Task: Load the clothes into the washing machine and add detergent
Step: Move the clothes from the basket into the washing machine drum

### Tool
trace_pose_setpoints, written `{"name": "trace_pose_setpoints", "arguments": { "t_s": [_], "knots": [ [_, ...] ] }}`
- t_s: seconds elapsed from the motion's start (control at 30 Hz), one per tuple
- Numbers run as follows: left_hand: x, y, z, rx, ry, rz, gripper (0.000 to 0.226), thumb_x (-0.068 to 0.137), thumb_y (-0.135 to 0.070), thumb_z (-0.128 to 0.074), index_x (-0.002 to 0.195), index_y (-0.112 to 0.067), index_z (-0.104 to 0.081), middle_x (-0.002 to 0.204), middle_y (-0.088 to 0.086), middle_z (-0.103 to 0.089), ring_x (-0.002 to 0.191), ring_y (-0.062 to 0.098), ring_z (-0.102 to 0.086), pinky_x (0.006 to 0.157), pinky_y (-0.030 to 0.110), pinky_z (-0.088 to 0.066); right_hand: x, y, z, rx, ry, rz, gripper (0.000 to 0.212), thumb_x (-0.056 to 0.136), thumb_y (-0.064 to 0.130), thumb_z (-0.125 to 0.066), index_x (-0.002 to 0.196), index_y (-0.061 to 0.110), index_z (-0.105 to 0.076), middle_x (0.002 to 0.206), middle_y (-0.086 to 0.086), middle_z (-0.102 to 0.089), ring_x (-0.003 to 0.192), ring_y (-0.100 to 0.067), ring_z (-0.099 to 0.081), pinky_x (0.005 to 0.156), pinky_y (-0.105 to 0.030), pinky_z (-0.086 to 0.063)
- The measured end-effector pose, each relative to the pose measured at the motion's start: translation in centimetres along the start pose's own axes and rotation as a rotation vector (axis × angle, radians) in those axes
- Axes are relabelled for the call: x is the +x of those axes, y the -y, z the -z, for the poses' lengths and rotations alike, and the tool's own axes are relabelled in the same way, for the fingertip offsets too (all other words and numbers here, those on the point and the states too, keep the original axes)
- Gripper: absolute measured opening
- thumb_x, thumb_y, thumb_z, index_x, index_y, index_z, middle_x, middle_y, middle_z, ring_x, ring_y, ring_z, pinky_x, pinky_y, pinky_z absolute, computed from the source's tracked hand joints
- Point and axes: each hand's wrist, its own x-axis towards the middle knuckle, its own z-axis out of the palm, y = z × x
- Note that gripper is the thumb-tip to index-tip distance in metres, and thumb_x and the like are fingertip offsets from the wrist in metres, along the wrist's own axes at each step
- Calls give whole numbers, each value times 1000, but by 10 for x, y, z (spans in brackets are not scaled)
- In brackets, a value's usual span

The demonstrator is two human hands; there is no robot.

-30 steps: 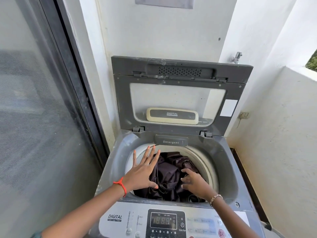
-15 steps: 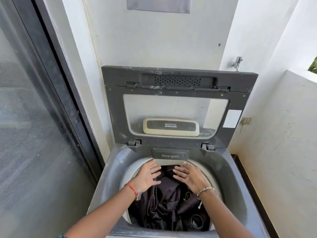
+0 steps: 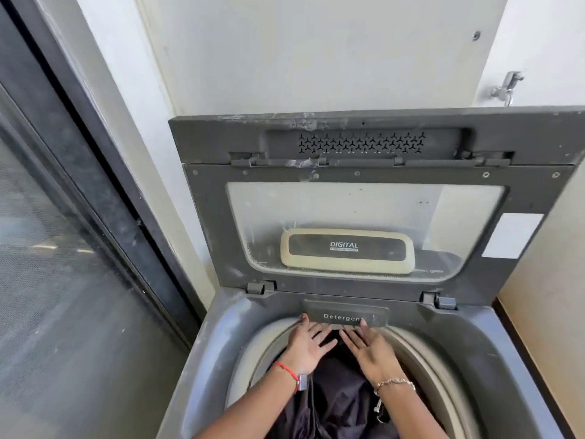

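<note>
A grey top-loading washing machine [image 3: 468,350] stands with its lid [image 3: 373,172] raised upright. Dark clothes [image 3: 342,403] lie inside the drum. At the back rim sits a dark drawer labelled "Detergent" [image 3: 345,315], closed. My left hand [image 3: 308,345], with a red thread at the wrist, and my right hand [image 3: 370,346], with a bracelet, reach forward side by side, fingers spread. Their fingertips touch the lower edge of the detergent drawer. Neither hand holds anything.
A dark-framed sliding glass door [image 3: 63,248] runs along the left. White walls close in behind and on the right, with a metal tap [image 3: 505,87] on the back wall. A low wall [image 3: 550,280] stands right of the machine.
Both hands left the clothes and moved forward to the detergent drawer's edge. The camera has come closer and tilted up, so the control panel is out of view.
</note>
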Motion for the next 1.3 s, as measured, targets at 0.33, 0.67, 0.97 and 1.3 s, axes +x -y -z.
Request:
{"name": "trace_pose_setpoints", "arguments": {
  "t_s": [0.33,0.67,0.97,1.3],
  "knots": [
    [21,27,-10,-224,-26,-123,39,103,-33,-20,120,-8,-45,145,9,-29,136,24,-29,107,46,-29,-1,-12,0,101,132,133,12,94,3,-42,85,11,-45,81,-8,-51,79,-21,-59,66,-36,-59],
    [13,33,-25,-282,-86,-165,54,101,-39,-18,143,-7,-27,151,16,-27,114,20,-48,96,31,-38,0,-20,3,104,113,231,18,94,-1,-42,83,13,-48,62,4,-62,60,-5,-63,64,-32,-59],
    [11,29,-23,-341,-127,-122,60,101,-38,-28,147,-2,-15,143,13,-35,138,18,-26,114,40,-21,-10,-12,0,108,141,143,7,86,5,-53,89,10,-49,87,-8,-53,83,-19,-60,64,-36,-60],
    [3,24,-40,-182,-263,-239,45,85,-29,-67,117,-1,-54,114,16,-54,109,28,-54,77,30,-52,-24,7,-28,44,-96,67,52,81,10,-68,122,-2,-39,131,-30,-39,121,-42,-44,80,-40,-50]
  ]
}}
